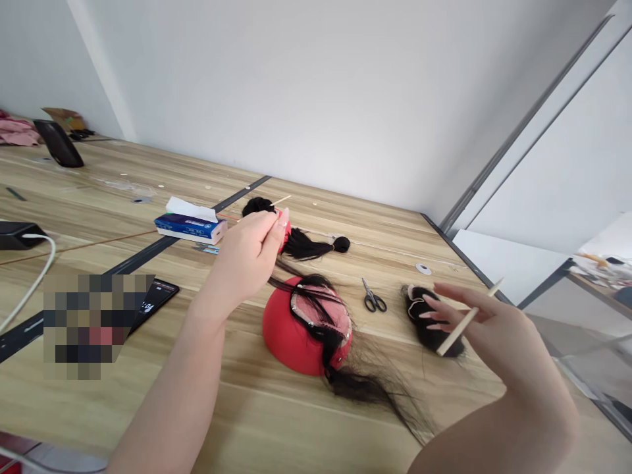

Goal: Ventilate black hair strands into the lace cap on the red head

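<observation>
A red dome-shaped form [284, 329] sits on the table, with a pink net patch [323, 306] and strands of black hair [360, 385] on it. Up and left of the form, my left hand [251, 250] is closed in a pinch, with dark strands running from below it toward the form; a thin pale stick shows just beyond the fingertips. On the right, my right hand [474, 316] holds a pale pointed wooden stick [464, 329] between its fingers. Its fingertips are over a dark hair bundle [424, 316].
Black scissors [375, 301] lie between the form and the bundle. Behind are a tied black hair bunch [311, 245] and a blue tissue pack [190, 227]. A phone [155, 304] and a white cable [44, 276] are at left; a wall [306, 85] stands behind the table.
</observation>
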